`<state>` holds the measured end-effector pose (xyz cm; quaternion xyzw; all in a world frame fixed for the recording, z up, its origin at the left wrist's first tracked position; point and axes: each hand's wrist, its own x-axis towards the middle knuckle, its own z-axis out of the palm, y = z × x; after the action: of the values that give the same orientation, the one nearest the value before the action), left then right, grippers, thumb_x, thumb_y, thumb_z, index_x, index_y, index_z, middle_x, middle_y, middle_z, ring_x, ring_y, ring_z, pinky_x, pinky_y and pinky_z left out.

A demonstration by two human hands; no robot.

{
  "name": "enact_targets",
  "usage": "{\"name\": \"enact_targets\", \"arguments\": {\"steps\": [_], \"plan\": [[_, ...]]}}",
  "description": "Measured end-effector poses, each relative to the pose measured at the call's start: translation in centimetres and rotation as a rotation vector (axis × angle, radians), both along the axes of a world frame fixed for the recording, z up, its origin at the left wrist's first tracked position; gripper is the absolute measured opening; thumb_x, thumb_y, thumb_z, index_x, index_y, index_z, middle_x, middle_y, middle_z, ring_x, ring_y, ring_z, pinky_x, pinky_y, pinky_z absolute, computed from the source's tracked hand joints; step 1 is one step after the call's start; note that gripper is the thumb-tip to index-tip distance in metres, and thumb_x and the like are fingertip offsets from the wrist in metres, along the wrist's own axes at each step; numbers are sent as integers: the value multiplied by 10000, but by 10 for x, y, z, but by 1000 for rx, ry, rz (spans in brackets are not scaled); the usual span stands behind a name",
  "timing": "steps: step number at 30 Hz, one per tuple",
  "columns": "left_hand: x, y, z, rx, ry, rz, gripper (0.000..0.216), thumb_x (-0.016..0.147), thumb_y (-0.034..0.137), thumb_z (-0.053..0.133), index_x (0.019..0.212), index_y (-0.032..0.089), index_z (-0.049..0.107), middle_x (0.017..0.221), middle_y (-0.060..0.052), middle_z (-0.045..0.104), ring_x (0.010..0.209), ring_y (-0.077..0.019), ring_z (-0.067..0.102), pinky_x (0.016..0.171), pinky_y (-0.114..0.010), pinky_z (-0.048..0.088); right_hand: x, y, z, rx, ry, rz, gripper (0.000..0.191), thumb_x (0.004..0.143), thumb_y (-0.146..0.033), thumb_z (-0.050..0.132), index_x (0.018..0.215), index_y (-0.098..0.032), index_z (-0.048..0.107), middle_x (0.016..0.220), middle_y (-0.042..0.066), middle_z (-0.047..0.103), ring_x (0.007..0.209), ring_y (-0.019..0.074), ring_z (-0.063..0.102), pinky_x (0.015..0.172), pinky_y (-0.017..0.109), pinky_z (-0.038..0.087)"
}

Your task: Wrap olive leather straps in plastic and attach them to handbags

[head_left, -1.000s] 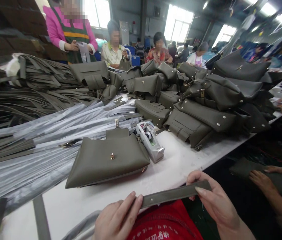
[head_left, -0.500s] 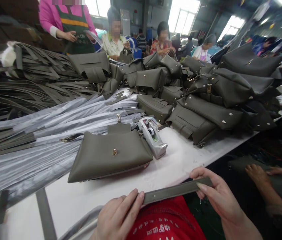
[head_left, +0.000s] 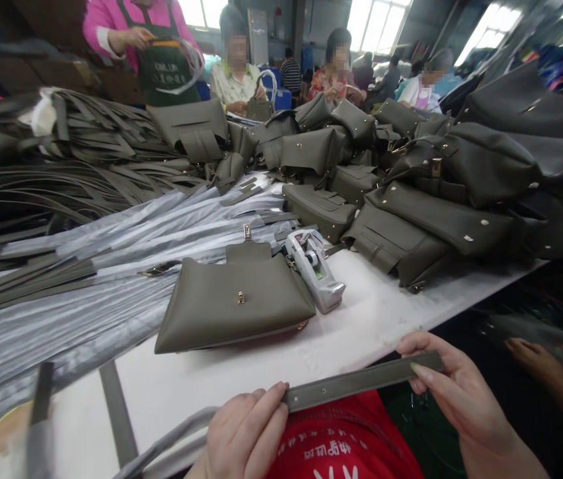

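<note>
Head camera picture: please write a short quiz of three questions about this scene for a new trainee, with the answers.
1. True or false: both hands hold the same olive strap.
2. What lies directly right of the flat handbag on the white table?
A. a pair of scissors
B. a white tape dispenser
C. a cup
3. Fill in: the right hand pinches the strap's ___ end.

Key
1. True. The left hand grips one end and the right hand the other, with the strap stretched between them above the red garment.
2. B. The tape dispenser lies against the bag's right edge.
3. Right.
</note>
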<state>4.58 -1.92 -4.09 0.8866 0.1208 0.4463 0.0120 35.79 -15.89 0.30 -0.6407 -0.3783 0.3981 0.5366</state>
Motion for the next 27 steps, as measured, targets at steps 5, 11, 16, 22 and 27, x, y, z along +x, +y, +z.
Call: {"name": "enact_targets", "arguments": {"steps": [5,11,16,22,27], "plan": [[5,0,2,-6,-29,4,194,945,44,488,907,66,677,917,-185,757,768,-205,683,619,-286,516,7,3,-2,-7,43,-57,233,824,-347,732,1007,-213,679,654,-4,599,547,116,519,525,219,424],[24,-9,11,8,53,4,245,974,58,428,927,100,664,858,-128,776,712,-173,696,587,-257,528,-14,32,2,34,391,-234,309,747,-405,790,955,-191,707,565,-38,507,500,84,440,469,187,388],[31,-18,7,62,120,10,197,936,48,477,1003,87,658,916,-144,777,740,-206,712,605,-291,541,-54,49,-2,-108,283,-13,372,873,-514,655,956,-154,706,559,-25,545,506,100,491,492,216,394],[8,6,13,-392,460,175,567,811,386,730,1281,128,547,1128,-158,719,972,-300,704,818,-401,592,-54,50,2,-78,130,136,450,904,-590,579,926,-163,718,637,8,616,581,118,563,542,226,436],[-12,16,30,-879,671,-2,224,813,329,702,1003,240,623,894,-29,723,783,-220,683,704,-305,551,-49,54,0,-67,163,115,417,892,-560,618,978,-163,711,640,2,605,578,115,558,544,224,450]]}}
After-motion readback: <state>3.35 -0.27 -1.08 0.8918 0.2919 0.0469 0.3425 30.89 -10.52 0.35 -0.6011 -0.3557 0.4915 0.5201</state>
